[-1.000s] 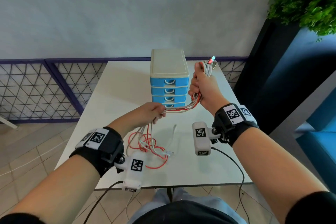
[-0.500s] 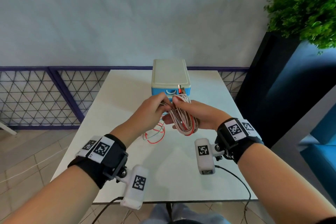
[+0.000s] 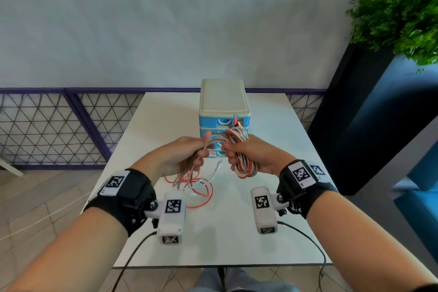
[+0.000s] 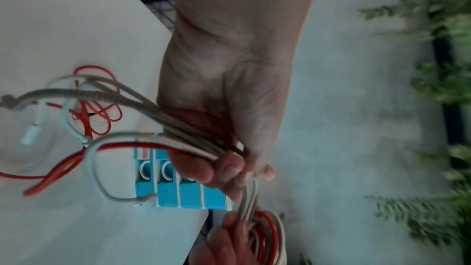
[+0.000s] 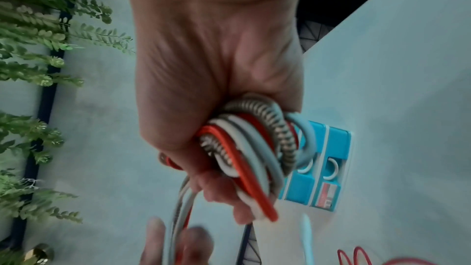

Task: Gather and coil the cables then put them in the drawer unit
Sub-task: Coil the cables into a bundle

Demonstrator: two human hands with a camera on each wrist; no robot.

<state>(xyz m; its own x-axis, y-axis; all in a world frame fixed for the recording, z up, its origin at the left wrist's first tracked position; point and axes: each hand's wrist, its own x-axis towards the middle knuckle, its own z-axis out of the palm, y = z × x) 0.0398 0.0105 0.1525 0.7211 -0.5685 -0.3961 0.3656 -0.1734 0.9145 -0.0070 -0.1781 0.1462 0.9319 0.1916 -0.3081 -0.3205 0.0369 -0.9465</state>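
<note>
My right hand [image 3: 239,152] grips a coil of red, white and braided cables [image 3: 239,149] [image 5: 249,144] above the table, in front of the drawer unit [image 3: 224,111]. My left hand [image 3: 189,152] [image 4: 224,164] pinches the loose strands [image 4: 178,126] of the same bundle a short way to the left. The remaining lengths [image 3: 199,185] hang down and lie in red and white loops on the white table [image 3: 237,232]. The blue drawers [image 4: 178,188] [image 5: 318,168] are closed.
The drawer unit stands at the middle back of the table. A purple mesh railing [image 3: 47,130] runs to the left, and a dark planter with a green plant [image 3: 398,14] stands to the right. A wall lies behind.
The hands came together from a wide stretch, then parted slightly. The coil in my right hand has grown, and more loose cable now lies on the table below my left hand.
</note>
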